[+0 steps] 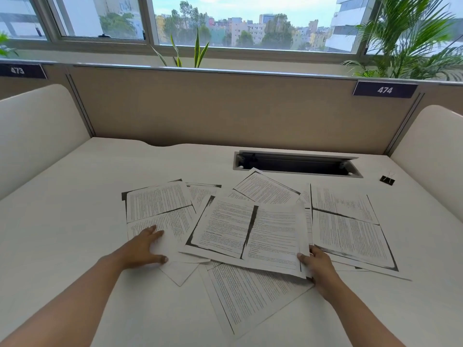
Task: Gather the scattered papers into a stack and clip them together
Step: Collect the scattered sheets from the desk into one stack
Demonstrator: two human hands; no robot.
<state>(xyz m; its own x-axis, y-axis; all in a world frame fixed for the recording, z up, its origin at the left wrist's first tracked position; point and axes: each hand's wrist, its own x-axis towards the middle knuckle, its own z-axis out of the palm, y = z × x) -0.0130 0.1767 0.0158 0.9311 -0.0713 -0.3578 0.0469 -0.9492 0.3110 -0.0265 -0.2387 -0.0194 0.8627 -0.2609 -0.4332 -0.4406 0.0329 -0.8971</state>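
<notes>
I can't read the print on the papers (345, 221), too small & soft, lower sheets part-covered by upper ones, right hand (318, 264) has fingers hidden under the top sheet (250, 231), both forearms (75, 309) cut off at btm edge, binder clip (387, 180) too tiny for detail.

Left grip (144, 249) flat, right grip (321, 264) curled.

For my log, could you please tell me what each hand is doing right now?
Left hand: open, resting on a sheet.
Right hand: holding the middle papers.

head cam | worn, wide-angle — faces forward and down | desk (62, 209) close below | window (225, 21) beyond
</notes>
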